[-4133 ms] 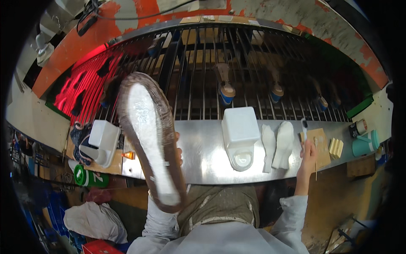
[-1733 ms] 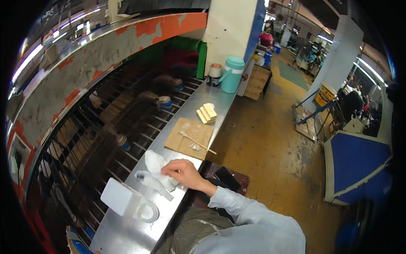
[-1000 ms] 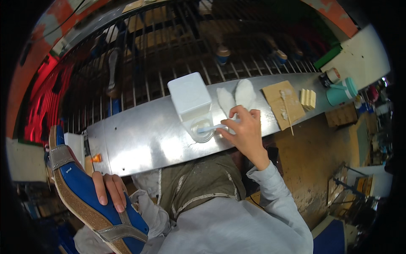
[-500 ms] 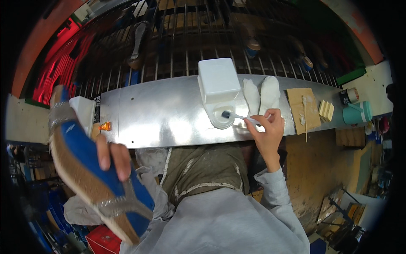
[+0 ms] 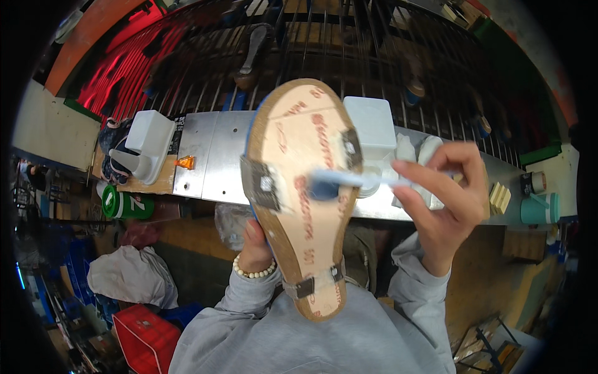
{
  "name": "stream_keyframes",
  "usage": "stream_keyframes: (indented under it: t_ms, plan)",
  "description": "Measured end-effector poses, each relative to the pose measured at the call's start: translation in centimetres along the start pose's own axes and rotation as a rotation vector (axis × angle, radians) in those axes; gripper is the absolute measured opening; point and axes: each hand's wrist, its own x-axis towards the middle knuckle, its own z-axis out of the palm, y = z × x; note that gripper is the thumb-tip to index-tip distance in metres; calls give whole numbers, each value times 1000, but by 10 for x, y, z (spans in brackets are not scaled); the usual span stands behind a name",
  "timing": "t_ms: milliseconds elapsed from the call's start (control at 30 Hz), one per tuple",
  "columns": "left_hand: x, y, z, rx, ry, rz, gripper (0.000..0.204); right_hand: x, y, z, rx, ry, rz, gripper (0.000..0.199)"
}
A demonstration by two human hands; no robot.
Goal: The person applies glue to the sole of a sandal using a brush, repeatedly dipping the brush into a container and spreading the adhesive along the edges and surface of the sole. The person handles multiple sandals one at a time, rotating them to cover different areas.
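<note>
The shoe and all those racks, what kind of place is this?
Probably a shoe factory or workshop. The left hand holds up an unfinished shoe sole-up, the right hand brushes it, and more shoe parts sit on the metal rack behind the bench.

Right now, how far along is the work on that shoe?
Early, it seems. The left hand holds the shoe sole-up; the right hand has the brush touching mid-sole. The tan sole looks mostly dry, so nearly all brushing appears left. The white pot waits behind.

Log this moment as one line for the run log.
left hand: holds tan sandal bottom, sole side up | right hand: holds white brush, tip on sole | behind: white plastic container on metal bench
</note>
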Motion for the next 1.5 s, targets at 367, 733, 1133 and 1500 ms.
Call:
stream_keyframes:
  t_ms: [367, 733, 1133, 1500]
  plan:
    - [-4, 3, -4, 74, -76, -48, 92, 17, -10, -2, -81, -115, -140, 37]
    - [17, 9, -2, -175, 252, 42, 90, -33, -1, 12, 21, -238, -67, 40]
    - [42, 40, -77, -644, -670, -281, 97, -87, 84, 6, -587, -279, 106, 23]
    - [34, 92, -50, -306, -634, 98, 90, -101, 93, 13, -512, -236, 239, 21]
